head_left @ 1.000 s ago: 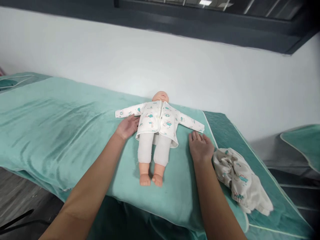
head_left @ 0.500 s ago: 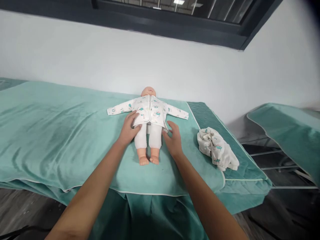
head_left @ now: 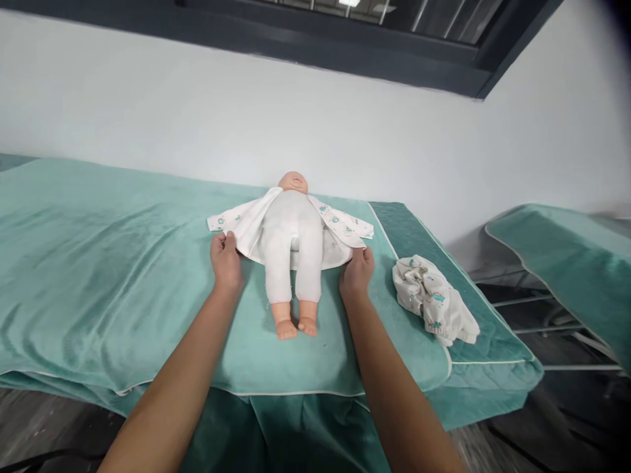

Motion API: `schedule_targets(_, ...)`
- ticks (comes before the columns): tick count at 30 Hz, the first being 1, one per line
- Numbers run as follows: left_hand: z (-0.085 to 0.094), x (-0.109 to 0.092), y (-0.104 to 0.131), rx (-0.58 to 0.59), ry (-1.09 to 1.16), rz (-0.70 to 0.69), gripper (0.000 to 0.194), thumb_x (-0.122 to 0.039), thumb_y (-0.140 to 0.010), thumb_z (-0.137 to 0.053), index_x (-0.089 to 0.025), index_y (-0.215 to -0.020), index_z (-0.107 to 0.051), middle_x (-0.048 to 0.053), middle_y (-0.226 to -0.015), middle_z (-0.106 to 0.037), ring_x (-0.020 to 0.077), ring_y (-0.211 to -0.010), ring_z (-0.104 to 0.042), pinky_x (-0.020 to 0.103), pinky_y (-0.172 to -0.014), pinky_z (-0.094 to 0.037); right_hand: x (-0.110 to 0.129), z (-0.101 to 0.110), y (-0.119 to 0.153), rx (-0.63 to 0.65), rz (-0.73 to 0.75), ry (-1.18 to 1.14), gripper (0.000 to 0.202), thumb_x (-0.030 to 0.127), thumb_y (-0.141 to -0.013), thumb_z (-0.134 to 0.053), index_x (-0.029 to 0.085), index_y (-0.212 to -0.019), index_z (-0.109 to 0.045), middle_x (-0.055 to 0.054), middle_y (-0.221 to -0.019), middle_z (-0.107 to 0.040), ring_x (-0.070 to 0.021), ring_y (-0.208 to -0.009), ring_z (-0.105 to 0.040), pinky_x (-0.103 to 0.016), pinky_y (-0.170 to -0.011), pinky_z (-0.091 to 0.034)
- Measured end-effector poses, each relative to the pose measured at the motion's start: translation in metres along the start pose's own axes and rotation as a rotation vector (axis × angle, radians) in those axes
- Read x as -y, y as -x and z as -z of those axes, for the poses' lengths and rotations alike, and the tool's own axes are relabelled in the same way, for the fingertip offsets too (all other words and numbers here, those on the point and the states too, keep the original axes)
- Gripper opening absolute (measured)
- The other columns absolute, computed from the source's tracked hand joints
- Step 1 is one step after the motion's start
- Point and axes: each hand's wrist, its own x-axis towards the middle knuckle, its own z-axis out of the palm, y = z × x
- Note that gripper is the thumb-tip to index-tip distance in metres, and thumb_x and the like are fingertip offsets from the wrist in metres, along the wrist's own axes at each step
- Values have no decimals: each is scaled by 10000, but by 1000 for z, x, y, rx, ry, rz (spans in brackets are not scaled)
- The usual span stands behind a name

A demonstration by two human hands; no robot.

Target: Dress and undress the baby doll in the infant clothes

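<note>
A doll (head_left: 294, 223) with a white cloth body lies on its back, its head toward the wall and its bare feet toward me. It wears a white printed jacket (head_left: 340, 223), spread open at the front, with both sleeves stretched out sideways. My left hand (head_left: 227, 263) pinches the edge of the jacket's left front panel. On the other side, my right hand (head_left: 357, 268) grips the lower corner of the right front panel. The doll's chest and legs show between my hands.
Crumpled printed white clothing (head_left: 434, 299) lies to the right on the green-covered bed (head_left: 148, 282). Behind the bed stands a white wall (head_left: 221, 112) with a dark window frame (head_left: 345, 39). Another green-covered surface (head_left: 572, 256) with metal bars is at the far right.
The jacket front, closed over the doll's chest before, is now spread open. My hands have moved apart, outward from the doll, and have taken hold of the jacket's panels.
</note>
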Motion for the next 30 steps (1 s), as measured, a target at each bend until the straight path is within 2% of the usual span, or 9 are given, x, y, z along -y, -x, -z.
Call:
schedule_targets(2,1,3,-1,-94,-3,-45,267,-458,-900,-584,-208,-888,-491,-44,-752,-484,76,-615,-458,193,-583,-413,-1,2,-3,-43,-58,-89,246,463,-822,-583,231,-795,-504,67,-664,-519,-123,-672,-527,-230,-606,-457)
schedule_targets(5,3,4,2,-150,-31,-73,244,-422,-891,-594,-204,-923,-488,-46,-753,-482,71,-588,-461,192,-543,-403,0,4,-5,-80,-131,-209,279,434,-822,-604,238,-730,-429,94,-583,-419,-96,-536,-448,-207,-506,-407)
schedule_targets(8,5,1,7,-166,-83,-90,222,-398,-907,-572,-209,-968,-473,-61,-717,-469,74,-535,-470,209,-520,-406,3,8,-7,-92,-186,-292,301,402,-852,-574,233,-688,-388,97,-554,-382,-76,-480,-395,-194,-459,-379)
schedule_targets(16,10,-4,13,-221,-156,-117,192,-375,-937,-519,-217,-992,-427,-59,-746,-501,67,-498,-477,224,-522,-423,11,21,-10,-139,-247,-391,259,305,-891,-509,220,-677,-390,92,-550,-379,-54,-446,-410,-170,-444,-410)
schedule_targets(23,12,-4,15,-223,-241,-141,160,-318,-925,-527,-217,-1010,-436,-43,-795,-476,81,-582,-478,237,-587,-432,8,22,0,-207,-196,-379,212,303,-890,-525,222,-723,-422,83,-589,-441,-63,-494,-454,-179,-475,-416)
schedule_targets(27,11,-4,19,-255,-491,-365,296,-111,-788,-601,-209,-1036,-472,16,-962,-482,142,-866,-511,296,-798,-446,7,18,7,-263,-94,-246,188,320,-852,-607,249,-836,-433,100,-617,-438,-86,-499,-440,-210,-477,-377)
schedule_targets(30,9,-7,25,-201,-640,-553,279,-98,-783,-588,-206,-1024,-499,62,-1067,-500,207,-1041,-497,355,-886,-426,14,17,19,-263,128,-22,167,324,-859,-610,257,-875,-457,70,-707,-460,-114,-581,-452,-254,-575,-415)
